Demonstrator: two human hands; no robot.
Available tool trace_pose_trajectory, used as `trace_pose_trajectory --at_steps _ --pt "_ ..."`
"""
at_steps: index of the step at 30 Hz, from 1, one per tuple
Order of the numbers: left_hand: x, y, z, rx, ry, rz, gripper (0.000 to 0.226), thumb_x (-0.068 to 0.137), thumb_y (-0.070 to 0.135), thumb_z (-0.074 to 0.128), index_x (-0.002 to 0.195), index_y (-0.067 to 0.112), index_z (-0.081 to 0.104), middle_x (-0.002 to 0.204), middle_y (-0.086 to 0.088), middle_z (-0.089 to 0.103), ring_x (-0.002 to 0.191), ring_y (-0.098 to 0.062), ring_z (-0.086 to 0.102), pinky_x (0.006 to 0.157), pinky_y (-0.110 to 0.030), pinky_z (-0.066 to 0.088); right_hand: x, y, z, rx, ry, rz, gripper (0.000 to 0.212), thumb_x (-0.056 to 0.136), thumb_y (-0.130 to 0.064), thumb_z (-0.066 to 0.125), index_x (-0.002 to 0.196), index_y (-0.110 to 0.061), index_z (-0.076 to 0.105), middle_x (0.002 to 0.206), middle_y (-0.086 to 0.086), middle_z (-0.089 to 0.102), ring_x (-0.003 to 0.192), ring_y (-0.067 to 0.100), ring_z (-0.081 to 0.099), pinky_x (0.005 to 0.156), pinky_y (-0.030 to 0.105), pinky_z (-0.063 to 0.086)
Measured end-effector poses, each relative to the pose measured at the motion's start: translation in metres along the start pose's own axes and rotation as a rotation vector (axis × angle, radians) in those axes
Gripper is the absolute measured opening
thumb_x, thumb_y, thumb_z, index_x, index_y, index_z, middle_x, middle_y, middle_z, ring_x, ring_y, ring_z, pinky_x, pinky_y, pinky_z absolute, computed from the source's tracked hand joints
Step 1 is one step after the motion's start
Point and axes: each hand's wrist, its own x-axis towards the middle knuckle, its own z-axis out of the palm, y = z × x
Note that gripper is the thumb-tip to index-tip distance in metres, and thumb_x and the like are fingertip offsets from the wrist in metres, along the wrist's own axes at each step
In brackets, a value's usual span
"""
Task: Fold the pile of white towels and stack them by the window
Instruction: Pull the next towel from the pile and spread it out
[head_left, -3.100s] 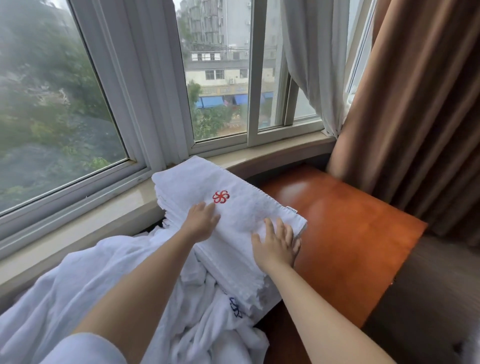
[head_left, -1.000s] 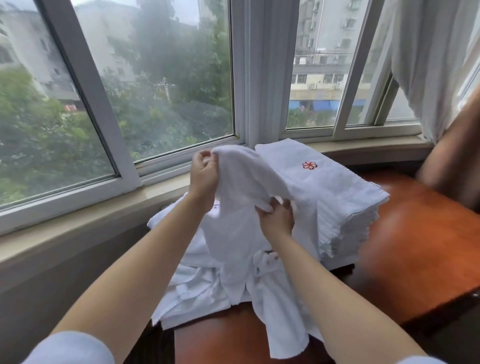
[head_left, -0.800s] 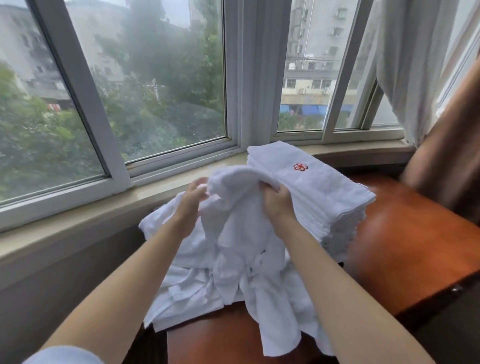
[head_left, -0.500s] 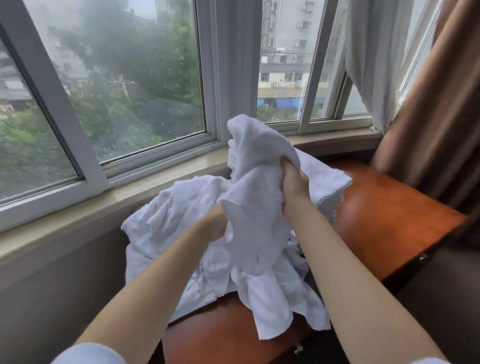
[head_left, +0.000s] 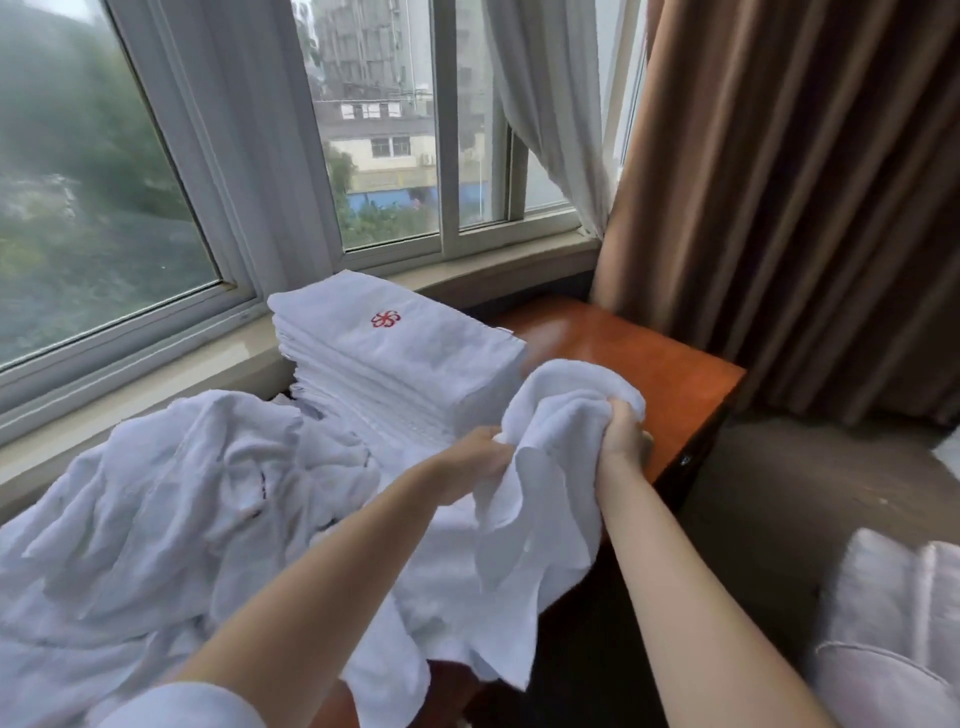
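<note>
We grip one loose white towel (head_left: 550, 457) bunched between left hand (head_left: 475, 452) and right hand (head_left: 621, 434), both clenched on it, near-right of the folded stack (head_left: 395, 358) by the window sill (head_left: 498, 270), unfolded pile (head_left: 171, 493) left.

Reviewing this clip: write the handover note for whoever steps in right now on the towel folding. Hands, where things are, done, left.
Left hand: grips one side of a crumpled white towel.
Right hand: grips the other side of the same towel, held bunched above the wooden table.
Folded stack: on the table against the window sill, red emblem on the top towel.
Unfolded pile: heaped to the left of the stack.
Done: many towels folded and stacked.
Left: spread and fold the held towel, put it on the stack, then work through the pile.
</note>
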Motion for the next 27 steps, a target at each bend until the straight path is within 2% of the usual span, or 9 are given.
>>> trace_pose_trajectory --at_steps 3,7,10,12,14,17,21,25,27 --pt "0.043 0.018 0.022 0.029 0.066 -0.012 0.028 0.061 0.026 0.058 0.084 0.013 0.067 0.077 -0.001 0.065 0.069 -0.016 0.062 0.062 -0.023 0.05 0.047 -0.014 -0.005 -0.007 0.007 0.021 0.039 0.084 -0.033 0.059 0.109 -0.005 0.067 0.105 0.012 0.069 0.089 0.029 0.064 0.077 0.034 0.051" --pt "0.094 0.041 0.046 0.004 0.144 -0.013 0.031 0.069 0.023 0.064 0.099 0.014 0.066 0.085 0.0 0.066 0.072 -0.012 0.063 0.057 -0.018 0.051 0.105 -0.048 0.0 0.006 -0.073 0.04 0.027 0.088 -0.032 0.057 0.101 -0.009 0.06 0.1 0.008 0.064 0.085 0.027 0.058 0.074 0.031 0.045" --pt "0.132 0.058 0.062 0.017 0.151 0.047 0.038 0.081 0.01 0.065 0.115 0.023 0.054 0.098 0.006 0.062 0.091 -0.011 0.063 0.069 -0.015 0.052 0.144 -0.079 0.011 -0.082 -0.198 -0.005 0.03 0.09 -0.037 0.056 0.109 -0.013 0.056 0.1 0.004 0.059 0.091 0.024 0.056 0.08 0.03 0.043" --pt "0.154 0.062 0.074 0.078 0.127 -0.009 0.024 0.089 -0.003 0.059 0.095 0.019 0.052 0.081 0.006 0.051 0.072 -0.004 0.052 0.056 -0.007 0.044 0.169 -0.091 0.019 -0.166 -0.298 -0.066 0.036 0.088 -0.04 0.058 0.113 -0.014 0.059 0.108 0.003 0.064 0.097 0.026 0.061 0.089 0.035 0.049" --pt "0.174 0.055 0.081 0.128 0.112 -0.1 0.014 0.091 0.001 0.057 0.104 0.008 0.056 0.08 0.005 0.05 0.068 -0.003 0.049 0.052 -0.008 0.043 0.189 -0.094 0.025 -0.252 -0.404 -0.119 0.046 0.082 -0.041 0.056 0.121 -0.017 0.06 0.112 0.004 0.066 0.104 0.027 0.063 0.096 0.04 0.051" --pt "0.204 0.04 0.082 0.153 0.122 -0.238 0.03 0.087 0.013 0.058 0.117 0.018 0.058 0.103 -0.001 0.064 0.087 -0.015 0.061 0.071 -0.027 0.055 0.217 -0.096 0.029 -0.365 -0.462 -0.184 0.045 0.077 -0.035 0.05 0.119 -0.02 0.06 0.107 0.002 0.066 0.103 0.027 0.062 0.093 0.041 0.051" --pt "0.247 0.028 0.078 0.095 0.191 -0.33 0.022 0.087 0.001 0.056 0.106 0.013 0.057 0.087 -0.001 0.057 0.069 -0.011 0.052 0.055 -0.025 0.049 0.25 -0.096 0.027 -0.488 -0.437 -0.245 0.019 0.089 -0.017 0.047 0.105 -0.021 0.054 0.084 -0.008 0.051 0.089 0.018 0.05 0.077 0.031 0.041" --pt "0.285 0.024 0.089 -0.027 0.089 -0.478 0.032 0.086 0.008 0.057 0.117 0.014 0.056 0.114 -0.004 0.057 0.104 -0.025 0.056 0.086 -0.048 0.053 0.282 -0.09 0.017 -0.515 -0.423 -0.209 0.021 0.09 -0.014 0.05 0.108 -0.022 0.056 0.098 -0.005 0.06 0.1 0.019 0.057 0.084 0.031 0.045" --pt "0.302 0.027 0.098 -0.088 0.05 -0.585 0.04 0.084 0.011 0.061 0.123 0.017 0.054 0.126 -0.006 0.054 0.11 -0.03 0.057 0.083 -0.055 0.054 0.3 -0.094 0.012 -0.548 -0.445 -0.187 0.023 0.092 -0.014 0.05 0.112 -0.022 0.057 0.103 -0.004 0.061 0.103 0.018 0.057 0.088 0.03 0.046"
